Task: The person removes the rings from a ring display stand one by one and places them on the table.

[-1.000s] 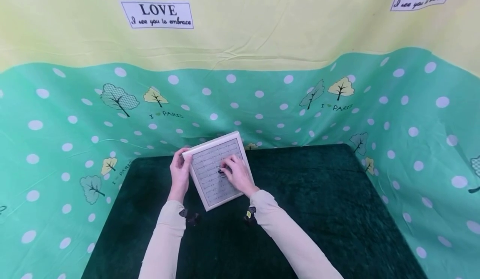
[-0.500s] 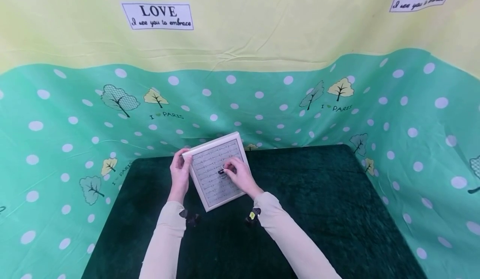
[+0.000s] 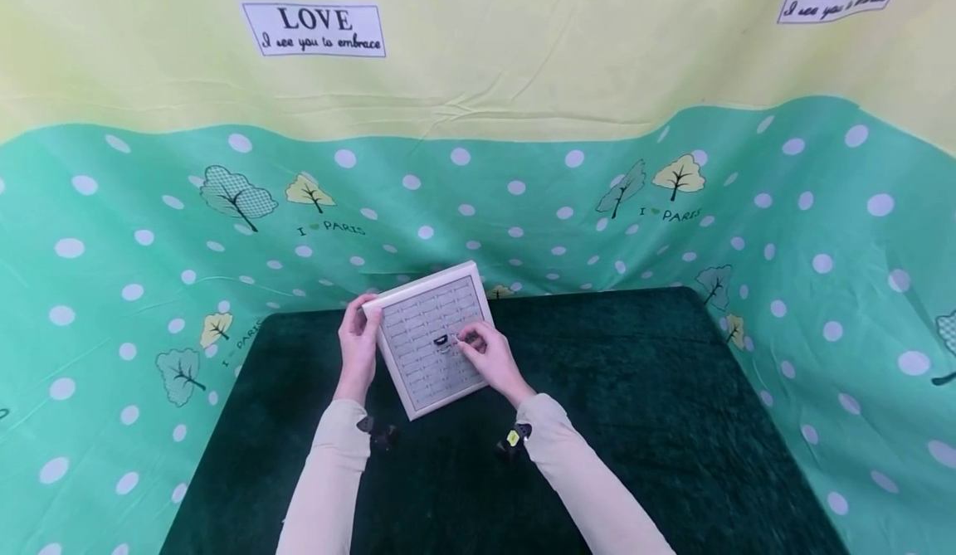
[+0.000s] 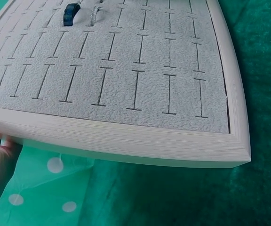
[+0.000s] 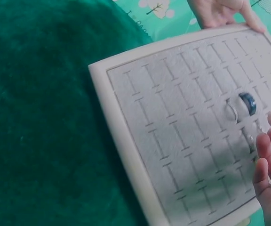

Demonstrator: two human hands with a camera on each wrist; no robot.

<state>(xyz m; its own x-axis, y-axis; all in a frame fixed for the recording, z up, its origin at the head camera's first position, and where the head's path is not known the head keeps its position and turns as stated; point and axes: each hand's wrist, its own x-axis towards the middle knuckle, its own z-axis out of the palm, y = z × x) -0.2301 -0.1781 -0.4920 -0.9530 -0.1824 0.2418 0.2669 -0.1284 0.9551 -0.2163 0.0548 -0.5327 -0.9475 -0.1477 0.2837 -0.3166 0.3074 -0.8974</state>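
A square ring display tray [image 3: 418,389], with a pale frame and a grey slotted pad, is held tilted above the dark green cloth. My left hand [image 3: 358,352] grips its upper left corner, thumb on the frame. A wide dark ring [image 5: 248,104] stands in a slot near the pad's middle. Beside it is a thin silver ring [image 5: 232,110]. My right hand [image 3: 489,358] is over the pad, right of the dark ring, thumb and fingertips pinching a small silver ring, partly hidden by the fingers. Another small silver piece [image 5: 251,139] shows in the pad close to these fingertips.
Dark green velvety cloth [image 3: 635,397] covers the table under the tray. A green and yellow printed curtain [image 3: 515,206] hangs behind and at both sides. Dark wrist cameras sit under both cuffs.
My right hand has drawn back to the right from the dark ring, which shows more fully now. The left hand and the tray have stayed in place.
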